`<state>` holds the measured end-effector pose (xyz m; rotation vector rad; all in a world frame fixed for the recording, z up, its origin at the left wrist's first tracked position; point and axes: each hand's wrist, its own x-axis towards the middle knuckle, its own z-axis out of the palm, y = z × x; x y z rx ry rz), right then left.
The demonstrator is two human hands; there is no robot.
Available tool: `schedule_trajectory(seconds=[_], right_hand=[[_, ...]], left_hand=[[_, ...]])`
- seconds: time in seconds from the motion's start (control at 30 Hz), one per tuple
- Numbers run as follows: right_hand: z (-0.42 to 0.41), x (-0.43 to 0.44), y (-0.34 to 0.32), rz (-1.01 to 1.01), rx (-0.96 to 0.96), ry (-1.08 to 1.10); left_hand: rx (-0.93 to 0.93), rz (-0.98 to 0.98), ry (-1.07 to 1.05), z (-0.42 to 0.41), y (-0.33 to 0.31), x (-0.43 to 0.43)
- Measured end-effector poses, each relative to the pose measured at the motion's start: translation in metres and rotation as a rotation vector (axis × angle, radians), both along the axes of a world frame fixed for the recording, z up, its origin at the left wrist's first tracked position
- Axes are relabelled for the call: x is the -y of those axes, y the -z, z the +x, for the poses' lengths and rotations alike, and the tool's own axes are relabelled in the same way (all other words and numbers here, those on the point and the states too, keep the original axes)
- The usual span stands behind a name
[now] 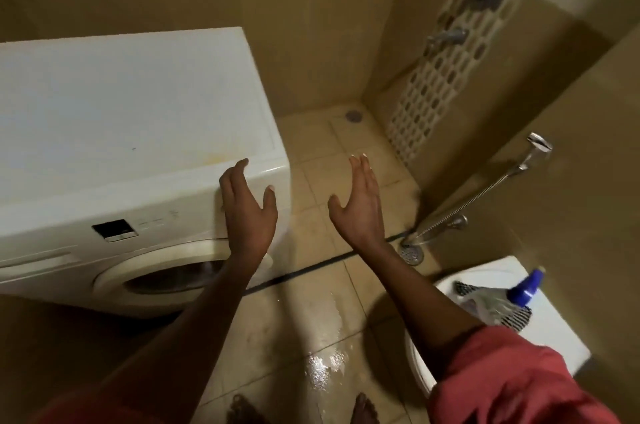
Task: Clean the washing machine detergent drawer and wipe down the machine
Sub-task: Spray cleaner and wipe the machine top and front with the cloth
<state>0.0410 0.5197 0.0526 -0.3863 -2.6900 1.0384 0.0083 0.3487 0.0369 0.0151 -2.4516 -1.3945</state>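
Beige tiled bathroom floor (311,337) fills the lower half of the view, with a wet, shining patch at about 6 o'clock just ahead of the person's bare feet (363,406). Further out, both bare hands are raised and empty: the left hand (247,205) lies with its spread fingers against the front right corner of the white front-loading washing machine (138,119), which fills the 9 to 11 o'clock side, while the right hand (360,205) hovers over the floor just right of centre, well apart from the machine, fingers straight and close together, thumb out. At 4 o'clock, on a white toilet lid (554,330), lie a grey mesh-patterned cloth (498,309) and a blue-capped bottle (528,287), neither in hand. On the machine front, the pale detergent drawer (34,261) at 9 o'clock looks shut, and the top shows a faint yellowish stain near its front edge. Judging by this, the job has hardly begun: the drawer is still to be pulled out and cleaned, and the wipe-down is not yet done. Beyond, at 1 o'clock, a shower corner with a metal tap (446,37) closes the scene.
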Motion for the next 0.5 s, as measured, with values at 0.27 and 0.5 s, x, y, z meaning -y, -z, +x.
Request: schedule_trajectory(seconds=[0.27, 0.5], right_hand=[[0.074, -0.155, 0.008, -0.017, -0.057, 0.277], [0.122, -0.261, -0.043, 0.121, -0.496, 0.446]], left_hand=[[0.143, -0.057, 0.356, 0.057, 0.028, -0.144], [0.524, -0.226, 0.836, 0.109, 0.067, -0.249]])
